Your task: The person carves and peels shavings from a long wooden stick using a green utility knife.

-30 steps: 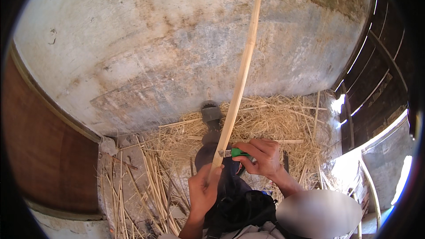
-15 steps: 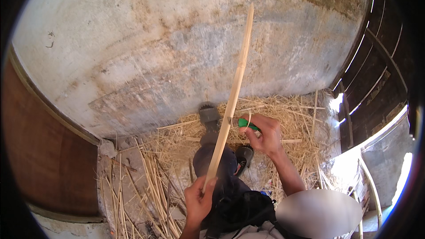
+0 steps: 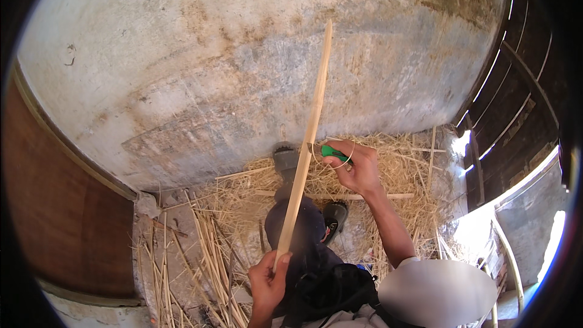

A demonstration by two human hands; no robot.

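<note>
A long, pale bamboo strip [image 3: 311, 129] slants upward in front of me, its far tip over the stained wall. My left hand [image 3: 269, 277] grips its lower end between thumb and fingers. In my right hand [image 3: 357, 167] is a green-handled utility knife [image 3: 336, 154], its short blade touching the right edge of the strip about midway along. A thin, curled shaving [image 3: 351, 157] loops around the knife and my fingers. Below the strip, my bent leg [image 3: 296, 222] in dark trousers partly shows.
Straw-like shavings [image 3: 404, 173] cover the floor by the weathered wall [image 3: 243, 73]. Long thin strips [image 3: 209, 249] lie in a heap at the lower left, near a brown panel [image 3: 73, 206]. A dark slatted wall [image 3: 516, 85] stands on the right. My shoe [image 3: 335, 218] rests among shavings.
The bamboo strip's far tip has moved down and left, and its lower end slightly down. My right hand with the knife has shifted a little up and left along it.
</note>
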